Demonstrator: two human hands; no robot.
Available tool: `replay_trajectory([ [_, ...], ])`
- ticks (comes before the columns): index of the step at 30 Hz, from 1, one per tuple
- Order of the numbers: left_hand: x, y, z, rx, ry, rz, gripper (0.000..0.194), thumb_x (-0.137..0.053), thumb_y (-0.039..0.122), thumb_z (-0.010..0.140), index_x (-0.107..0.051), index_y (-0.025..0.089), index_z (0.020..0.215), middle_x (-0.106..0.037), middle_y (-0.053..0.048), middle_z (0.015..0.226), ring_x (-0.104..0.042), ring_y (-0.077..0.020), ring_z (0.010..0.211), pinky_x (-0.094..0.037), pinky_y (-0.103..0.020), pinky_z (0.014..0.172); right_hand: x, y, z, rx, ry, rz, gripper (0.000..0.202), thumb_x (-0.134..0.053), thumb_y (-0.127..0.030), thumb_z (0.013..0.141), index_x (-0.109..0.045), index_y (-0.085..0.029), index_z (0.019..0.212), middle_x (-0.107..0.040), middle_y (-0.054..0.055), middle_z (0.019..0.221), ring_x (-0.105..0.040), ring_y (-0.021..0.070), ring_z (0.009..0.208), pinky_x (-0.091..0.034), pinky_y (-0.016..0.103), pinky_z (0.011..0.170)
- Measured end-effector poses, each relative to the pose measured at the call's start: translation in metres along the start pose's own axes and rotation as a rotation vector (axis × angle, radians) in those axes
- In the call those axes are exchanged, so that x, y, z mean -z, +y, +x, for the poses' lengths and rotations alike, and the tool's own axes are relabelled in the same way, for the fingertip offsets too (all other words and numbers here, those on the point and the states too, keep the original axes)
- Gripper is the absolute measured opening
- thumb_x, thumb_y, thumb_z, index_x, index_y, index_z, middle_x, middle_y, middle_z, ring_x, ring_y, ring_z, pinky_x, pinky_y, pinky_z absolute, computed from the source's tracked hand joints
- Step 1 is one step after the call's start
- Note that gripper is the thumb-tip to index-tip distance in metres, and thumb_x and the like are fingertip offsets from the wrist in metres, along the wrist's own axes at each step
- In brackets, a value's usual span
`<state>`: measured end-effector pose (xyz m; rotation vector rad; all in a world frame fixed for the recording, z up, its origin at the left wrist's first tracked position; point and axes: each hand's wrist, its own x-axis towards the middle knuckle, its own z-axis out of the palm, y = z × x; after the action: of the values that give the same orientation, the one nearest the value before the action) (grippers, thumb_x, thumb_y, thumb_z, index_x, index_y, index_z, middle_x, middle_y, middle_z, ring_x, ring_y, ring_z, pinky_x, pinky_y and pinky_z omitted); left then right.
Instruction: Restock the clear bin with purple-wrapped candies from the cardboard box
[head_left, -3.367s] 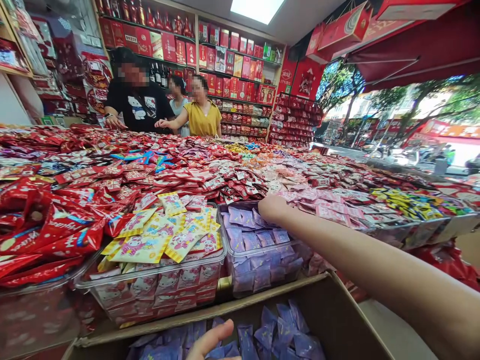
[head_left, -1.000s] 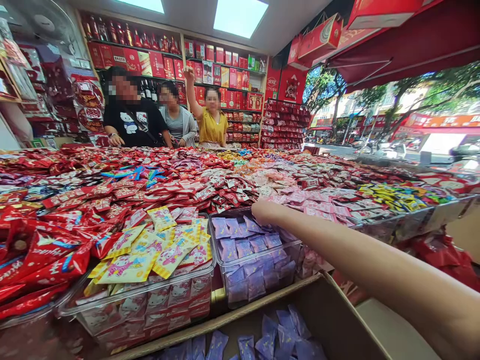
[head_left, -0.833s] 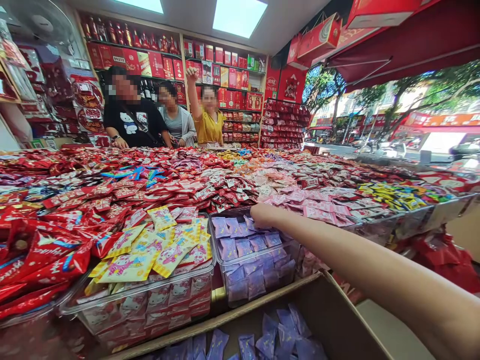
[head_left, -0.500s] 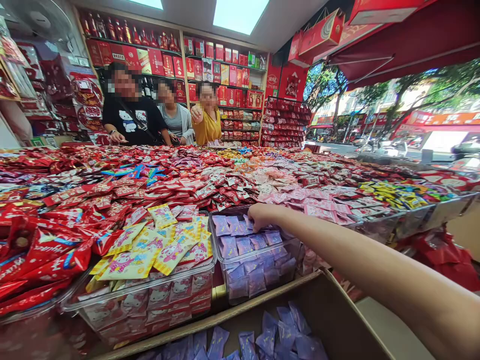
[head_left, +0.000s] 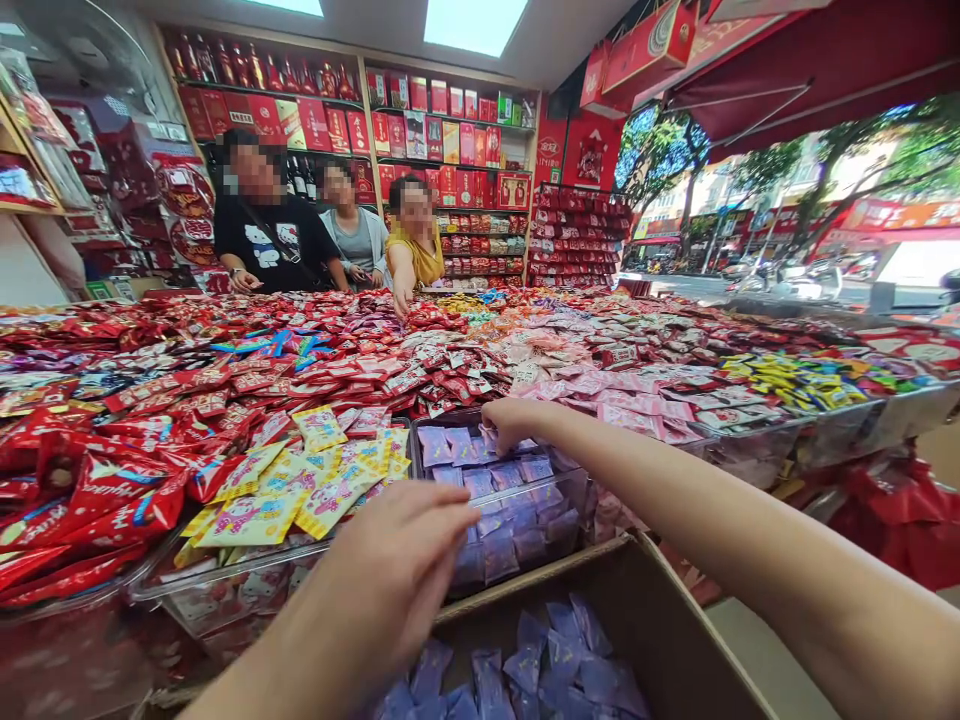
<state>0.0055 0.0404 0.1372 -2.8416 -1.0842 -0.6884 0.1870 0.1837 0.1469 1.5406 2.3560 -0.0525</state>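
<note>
My right hand [head_left: 510,424] reaches over the back of a clear plastic bin [head_left: 576,490]. Its curled fingers are closed on a small purple candy packet [head_left: 488,436]. Rows of purple candy packets [head_left: 480,484] stand in that bin. In front of it hangs my left hand [head_left: 409,550], slightly blurred, its fingers stretched out to the right and open. Nothing shows in it, though its palm side is hidden. Below, a cardboard box [head_left: 675,620] holds more loose purple packets [head_left: 525,665], partly covered by my left forearm.
Left of the purple bin stands a bin of yellow and white packets [head_left: 259,505], with red bags [head_left: 112,490] beyond. Pink packets [head_left: 645,405] lie to the right. Across the broad candy display, three people stand; one in a yellow top [head_left: 427,260] reaches into the sweets.
My left hand has come into view from below, in front of the purple bin. My right hand has shifted slightly left. The person in yellow has lowered an arm to the candy.
</note>
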Motion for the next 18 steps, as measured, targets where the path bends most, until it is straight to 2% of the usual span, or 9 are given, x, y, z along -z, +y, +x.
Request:
replay_trajectory([
  [1,0.004,-0.008,0.027,0.008,-0.114,0.113,0.028,-0.035,0.020,0.085,-0.057,0.022,0.102,-0.060,-0.005,0.106,-0.052,-0.0193,0.099,-0.040,-0.034,0.088,0.000,0.000,0.000,-0.003,-0.013,-0.008,0.043,-0.066,-0.027,0.061,-0.058,-0.011,0.100,-0.064,0.009,0.092,-0.057,0.0214,0.086,-0.042,0.025,0.065],
  [3,0.001,-0.025,0.078,0.010,-0.240,0.160,0.021,-0.043,0.020,0.082,-0.063,0.018,0.087,-0.064,-0.007,0.094,-0.056,-0.0204,0.092,-0.040,-0.037,0.086,0.000,0.001,0.003,-0.005,-0.042,-0.023,0.038,-0.065,-0.029,0.064,-0.059,-0.011,0.097,-0.064,0.008,0.089,-0.058,0.0200,0.082,-0.044,0.027,0.066],
  [5,-0.015,-0.041,0.117,0.008,-0.349,0.187,0.014,-0.050,0.022,0.080,-0.062,0.016,0.083,-0.065,-0.006,0.090,-0.058,-0.0189,0.086,-0.044,-0.039,0.081,0.001,0.002,0.006,-0.001,-0.068,-0.030,0.029,-0.059,-0.032,0.072,-0.059,-0.012,0.093,-0.063,0.007,0.087,-0.059,0.0169,0.079,-0.045,0.030,0.069],
  [7,-0.035,-0.052,0.140,0.007,-0.442,0.211,0.014,-0.051,0.025,0.080,-0.060,0.016,0.086,-0.063,-0.004,0.092,-0.059,-0.0171,0.082,-0.046,-0.038,0.075,0.002,0.004,0.009,0.011,-0.082,-0.027,0.025,-0.052,-0.033,0.078,-0.059,-0.012,0.090,-0.063,0.005,0.089,-0.058,0.0144,0.078,-0.045,0.032,0.071],
  [9,-0.053,-0.060,0.150,0.006,-0.508,0.229,0.016,-0.051,0.026,0.080,-0.058,0.016,0.090,-0.062,-0.004,0.095,-0.059,-0.0172,0.082,-0.047,-0.038,0.073,0.002,0.007,0.012,0.018,-0.079,-0.020,0.025,-0.052,-0.033,0.078,-0.060,-0.012,0.089,-0.063,0.005,0.090,-0.058,0.0147,0.080,-0.045,0.033,0.073],
  [11,-0.065,-0.064,0.151,0.003,-0.551,0.239,0.017,-0.050,0.026,0.081,-0.057,0.016,0.093,-0.060,-0.005,0.098,-0.058,-0.0177,0.085,-0.047,-0.038,0.073,0.002,0.011,0.014,0.017,-0.065,-0.013,0.027,-0.060,-0.033,0.070,-0.063,-0.012,0.087,-0.064,0.007,0.089,-0.059,0.0174,0.082,-0.045,0.031,0.075],
  [14,-0.070,-0.066,0.148,0.009,-0.584,0.248,0.018,-0.049,0.027,0.082,-0.057,0.017,0.095,-0.059,-0.005,0.102,-0.057,-0.0183,0.088,-0.046,-0.039,0.076,0.001,0.016,0.014,0.023,-0.039,-0.007,0.036,-0.069,-0.031,0.059,-0.065,-0.011,0.089,-0.064,0.008,0.089,-0.059,0.0216,0.084,-0.044,0.028,0.074],
  [16,-0.069,-0.066,0.147,0.025,-0.587,0.258,0.019,-0.049,0.028,0.081,-0.056,0.017,0.096,-0.059,-0.005,0.102,-0.056,-0.0187,0.088,-0.046,-0.040,0.076,0.001,0.017,0.013,0.029,-0.037,-0.007,0.037,-0.069,-0.030,0.059,-0.065,-0.010,0.090,-0.064,0.009,0.089,-0.059,0.0219,0.084,-0.045,0.028,0.075],
  [18,-0.068,-0.065,0.147,0.042,-0.578,0.272,0.022,-0.049,0.029,0.081,-0.056,0.016,0.098,-0.059,-0.006,0.101,-0.057,-0.0192,0.088,-0.046,-0.040,0.076,0.000,0.016,0.013,0.030,-0.046,-0.012,0.032,-0.066,-0.030,0.064,-0.064,-0.011,0.089,-0.064,0.009,0.090,-0.058,0.0204,0.084,-0.045,0.030,0.076],
])
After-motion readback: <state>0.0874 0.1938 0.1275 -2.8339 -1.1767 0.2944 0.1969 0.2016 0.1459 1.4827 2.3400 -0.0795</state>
